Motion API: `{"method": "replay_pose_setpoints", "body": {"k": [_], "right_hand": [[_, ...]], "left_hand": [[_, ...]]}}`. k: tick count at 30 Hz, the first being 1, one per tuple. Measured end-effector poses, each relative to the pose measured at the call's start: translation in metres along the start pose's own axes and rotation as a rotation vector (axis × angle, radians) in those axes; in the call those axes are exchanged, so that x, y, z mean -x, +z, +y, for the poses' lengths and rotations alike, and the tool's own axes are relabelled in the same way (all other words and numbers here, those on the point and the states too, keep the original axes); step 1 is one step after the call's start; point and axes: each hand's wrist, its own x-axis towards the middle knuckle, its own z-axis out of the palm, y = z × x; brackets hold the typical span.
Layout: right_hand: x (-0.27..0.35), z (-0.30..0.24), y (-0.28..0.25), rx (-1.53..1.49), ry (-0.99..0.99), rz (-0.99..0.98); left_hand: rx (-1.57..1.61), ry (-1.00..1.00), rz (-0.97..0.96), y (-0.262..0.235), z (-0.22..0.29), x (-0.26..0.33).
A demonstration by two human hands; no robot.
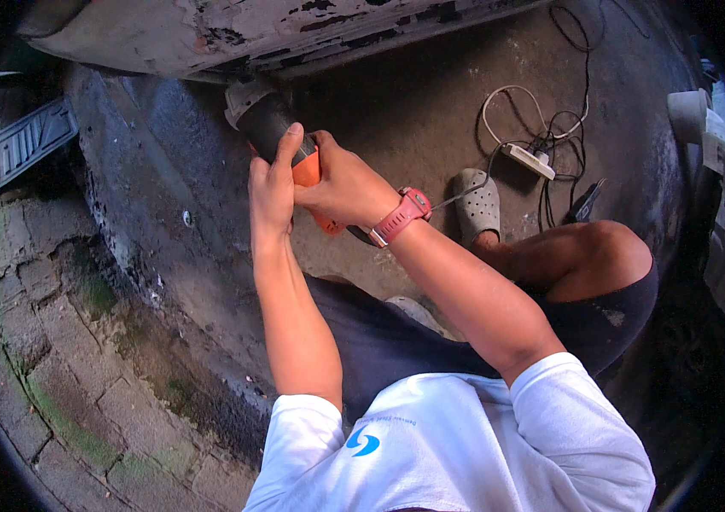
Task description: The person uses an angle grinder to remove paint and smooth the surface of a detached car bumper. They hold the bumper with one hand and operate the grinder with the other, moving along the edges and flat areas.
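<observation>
Both of my hands are wrapped round an angle grinder (267,121) with a black and orange body and a grey head. My left hand (272,194) grips it from the left side, thumb laid up along the casing. On the other side my right hand (352,181) closes over the orange rear part; a red watch is on that wrist. The grinder's head is up against the lower edge of a worn, pale vehicle body panel (166,41) with flaking dark patches. Its disc is hidden, so I cannot tell whether it touches the panel.
On the floor at right lie a white power strip (529,160) and tangled cables (582,128). A dark hand tool (588,201) lies close by. My foot in a pale clog (477,205) is near them. A ribbed grey piece (17,154) and stone paving (55,367) are at left.
</observation>
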Motion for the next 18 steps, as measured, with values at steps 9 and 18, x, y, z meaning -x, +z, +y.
{"method": "replay_pose_setpoints", "body": {"k": [9,18], "right_hand": [[0.02,0.027,-0.006,0.128,0.0,-0.055],[0.016,0.092,-0.027,0.678,-0.029,-0.011]], "left_hand": [[0.248,-0.112,-0.015,0.003,-0.033,0.019],[0.704,-0.533,-0.087,0.049,-0.131,-0.007]]}}
